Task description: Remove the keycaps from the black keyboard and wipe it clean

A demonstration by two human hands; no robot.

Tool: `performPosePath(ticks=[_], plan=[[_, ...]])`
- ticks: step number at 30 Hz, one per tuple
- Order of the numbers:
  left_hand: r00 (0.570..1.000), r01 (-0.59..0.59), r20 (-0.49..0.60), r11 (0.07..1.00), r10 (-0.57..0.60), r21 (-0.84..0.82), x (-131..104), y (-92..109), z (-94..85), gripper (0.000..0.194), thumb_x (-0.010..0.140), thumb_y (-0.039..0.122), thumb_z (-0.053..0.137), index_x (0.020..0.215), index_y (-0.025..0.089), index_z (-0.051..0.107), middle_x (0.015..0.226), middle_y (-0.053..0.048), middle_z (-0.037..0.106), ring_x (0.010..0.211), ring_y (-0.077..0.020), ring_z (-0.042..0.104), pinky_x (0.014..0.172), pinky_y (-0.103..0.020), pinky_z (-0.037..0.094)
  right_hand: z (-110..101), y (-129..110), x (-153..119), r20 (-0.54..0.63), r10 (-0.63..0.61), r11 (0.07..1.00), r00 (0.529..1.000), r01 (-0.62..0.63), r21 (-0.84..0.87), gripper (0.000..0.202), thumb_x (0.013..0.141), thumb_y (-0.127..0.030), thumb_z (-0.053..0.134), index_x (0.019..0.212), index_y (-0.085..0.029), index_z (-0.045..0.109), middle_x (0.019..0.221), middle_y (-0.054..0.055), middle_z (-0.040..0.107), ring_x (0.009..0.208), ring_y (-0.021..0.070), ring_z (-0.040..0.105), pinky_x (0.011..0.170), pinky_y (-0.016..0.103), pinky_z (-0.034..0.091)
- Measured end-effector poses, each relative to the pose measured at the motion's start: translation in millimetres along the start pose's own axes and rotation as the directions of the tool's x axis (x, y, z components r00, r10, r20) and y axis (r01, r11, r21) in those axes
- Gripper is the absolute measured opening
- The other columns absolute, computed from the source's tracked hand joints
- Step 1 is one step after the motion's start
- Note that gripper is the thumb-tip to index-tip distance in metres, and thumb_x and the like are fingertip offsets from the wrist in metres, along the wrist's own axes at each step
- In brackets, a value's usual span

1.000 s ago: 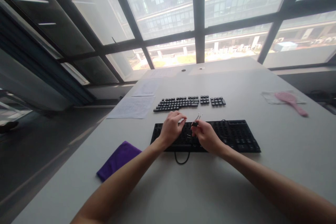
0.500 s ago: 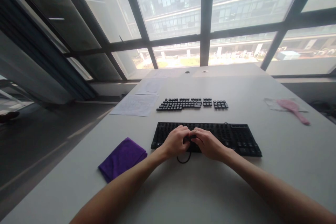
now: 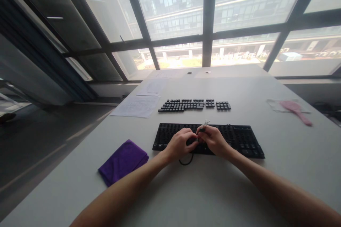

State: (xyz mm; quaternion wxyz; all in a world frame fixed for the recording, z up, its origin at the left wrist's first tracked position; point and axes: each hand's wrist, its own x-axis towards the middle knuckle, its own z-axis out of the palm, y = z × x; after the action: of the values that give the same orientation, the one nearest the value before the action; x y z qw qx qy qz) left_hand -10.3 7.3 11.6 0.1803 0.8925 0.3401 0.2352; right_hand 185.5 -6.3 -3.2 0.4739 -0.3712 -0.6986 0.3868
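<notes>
The right hand [image 3: 214, 140] grips a small wire tool [image 3: 205, 123] in its fingers over the black keyboard [image 3: 246, 141] on the counter [image 3: 186, 195]. The left hand [image 3: 179, 144] curls just beside it; whether its fingers grasp anything, I cannot tell.

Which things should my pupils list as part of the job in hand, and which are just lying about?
Apparently in the work:
Keyboard, beneath left hand and right hand
Pale-pronged tool, in the right hand
Black keycaps, laid out beyond the keyboard

Apparently just lying about:
Purple cloth
Paper sheets
Pink handled object
</notes>
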Motion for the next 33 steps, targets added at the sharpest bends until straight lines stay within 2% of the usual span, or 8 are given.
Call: performPosePath(ticks=[7, 11, 15, 19, 24, 28, 30, 33], plan=[[0.992, -0.009, -0.126, 0.993, -0.006, -0.114, -1.4, 0.9, 3.2, 0.013, 0.089, 0.021, 0.065, 0.102, 0.02, 0.065, 0.099, -0.005, 0.066, 0.096, -0.0199, 0.06, 0.087, -0.033, 0.049, 4.0, 0.1, 1.2, -0.106, -0.058, 0.989, 0.993, 0.043, -0.14, 0.016, 0.095, -0.026, 0.052, 0.085, -0.018, 0.061, 0.078, 0.003, 0.061, 0.074, 0.017, 0.055, 0.07, 0.029, 0.043], [0.973, -0.018, -0.23, 0.995, -0.006, -0.103, -3.3, -0.3, 4.7, 0.021, 0.091, 0.028, 0.065, 0.11, 0.02, 0.059, 0.096, -0.005, 0.065, 0.09, -0.019, 0.061, 0.081, -0.032, 0.05, 6.5, 1.2, 0.7, -0.118, 0.005, 0.986, 0.993, -0.024, -0.162, 0.019, 0.098, -0.029, 0.048, 0.087, -0.019, 0.06, 0.077, 0.002, 0.063, 0.071, 0.0164, 0.055, 0.068, 0.028, 0.041], [0.982, -0.114, -0.142, 0.991, 0.123, 0.069, -1.7, 1.2, 2.3, 0.019, 0.097, 0.025, 0.055, 0.115, 0.021, 0.059, 0.102, -0.006, 0.065, 0.095, -0.0202, 0.058, 0.084, -0.034, 0.05, 6.3, 2.1, 2.1, -0.138, 0.069, 0.99, 0.988, -0.085, -0.115, 0.019, 0.097, -0.032, 0.049, 0.084, -0.02, 0.056, 0.067, -0.001, 0.059, 0.061, 0.0145, 0.051, 0.06, 0.026, 0.038], [0.98, -0.131, -0.121, 0.972, 0.157, 0.197, 1.0, 1.9, 1.4, 0.024, 0.099, 0.02, 0.049, 0.119, 0.022, 0.062, 0.106, -0.008, 0.064, 0.097, -0.0207, 0.057, 0.086, -0.037, 0.05, 6.0, 1.3, 4.2, -0.18, 0.087, 0.994, 0.98, -0.097, -0.052, 0.021, 0.095, -0.034, 0.051, 0.081, -0.019, 0.055, 0.065, -0.002, 0.058, 0.061, 0.0144, 0.05, 0.059, 0.026, 0.038], [0.978, -0.062, -0.199, 0.998, 0.064, 0.018, 0.2, 3.8, 6.5, 0.019, 0.091, 0.023, 0.064, 0.109, 0.023, 0.067, 0.104, -0.007, 0.062, 0.1, -0.0209, 0.058, 0.086, -0.035, 0.051, 6.8, 0.9, 4.4, -0.174, 0.084, 0.994, 0.981, -0.095, -0.057, 0.022, 0.095, -0.034, 0.052, 0.08, -0.019, 0.056, 0.066, -0.002, 0.059, 0.061, 0.0141, 0.052, 0.058, 0.025, 0.038], [0.974, 0.048, -0.214, 0.989, -0.078, -0.143, 3.0, 9.2, -1.2, 0.016, 0.086, 0.02, 0.068, 0.101, 0.021, 0.067, 0.1, -0.005, 0.065, 0.087, -0.0166, 0.061, 0.078, -0.029, 0.052, 6.3, 0.8, 5.3, -0.203, 0.13, 0.99, 0.97, -0.138, -0.027, 0.023, 0.096, -0.034, 0.051, 0.078, -0.02, 0.056, 0.067, 0.0, 0.063, 0.062, 0.0153, 0.056, 0.06, 0.026, 0.041], [0.96, 0.113, -0.24, 0.985, -0.142, -0.133, 9.5, 5.7, -11.7, 0.014, 0.084, 0.019, 0.067, 0.098, 0.021, 0.067, 0.094, -0.003, 0.066, 0.08, -0.0147, 0.061, 0.072, -0.027, 0.05, 6.0, 0.4, 6.0, -0.207, 0.145, 0.989, 0.968, -0.149, -0.006, 0.024, 0.096, -0.033, 0.051, 0.078, -0.02, 0.057, 0.069, 0.001, 0.065, 0.063, 0.016, 0.059, 0.062, 0.027, 0.043], [0.929, 0.211, -0.304, 0.977, -0.211, -0.031, 28.4, -14.4, -29.4, 0.015, 0.081, 0.019, 0.067, 0.096, 0.021, 0.069, 0.091, -0.001, 0.07, 0.077, -0.015, 0.062, 0.074, -0.028, 0.05, 5.8, -0.1, 6.5, -0.202, 0.147, 0.989, 0.968, -0.149, 0.004, 0.025, 0.096, -0.033, 0.051, 0.077, -0.019, 0.059, 0.069, 0.002, 0.067, 0.065, 0.0167, 0.062, 0.065, 0.028, 0.045]])
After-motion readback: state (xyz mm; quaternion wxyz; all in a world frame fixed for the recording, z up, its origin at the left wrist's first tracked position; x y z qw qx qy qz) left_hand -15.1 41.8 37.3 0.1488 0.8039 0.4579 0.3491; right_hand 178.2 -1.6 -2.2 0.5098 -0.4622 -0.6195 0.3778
